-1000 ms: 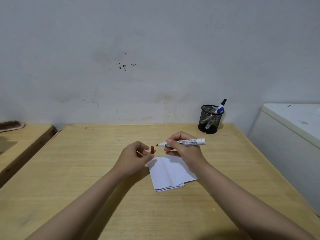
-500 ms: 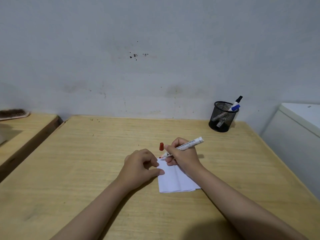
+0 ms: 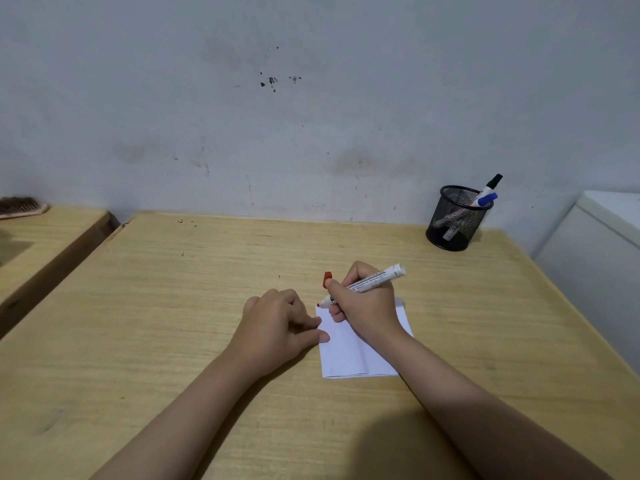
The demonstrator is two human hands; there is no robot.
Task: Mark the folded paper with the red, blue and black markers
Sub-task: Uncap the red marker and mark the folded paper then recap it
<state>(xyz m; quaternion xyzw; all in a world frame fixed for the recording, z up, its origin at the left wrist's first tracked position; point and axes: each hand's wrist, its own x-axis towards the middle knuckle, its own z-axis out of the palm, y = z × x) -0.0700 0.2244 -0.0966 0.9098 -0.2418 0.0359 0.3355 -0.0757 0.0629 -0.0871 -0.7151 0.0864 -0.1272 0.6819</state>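
A white folded paper (image 3: 349, 355) lies on the wooden table (image 3: 173, 306). My right hand (image 3: 367, 306) grips the uncapped red marker (image 3: 374, 278), its red tip touching the paper's far left corner. The marker's red cap (image 3: 328, 279) stands upright on the table just behind that hand. My left hand (image 3: 277, 327) rests with curled fingers, thumb and fingertip pressing the paper's left edge. A blue marker (image 3: 485, 199) and a black marker (image 3: 493, 181) stick out of a black mesh cup (image 3: 453, 220) at the far right of the table.
The wall runs along the table's far edge. A second wooden surface (image 3: 38, 237) with a brush (image 3: 20, 206) lies to the left across a gap. A white cabinet (image 3: 602, 244) stands close to the table's right side.
My left hand has let go of the red cap, which now stands on the table, and dropped onto the paper's edge. My right hand tilted the marker down until its tip reached the paper.
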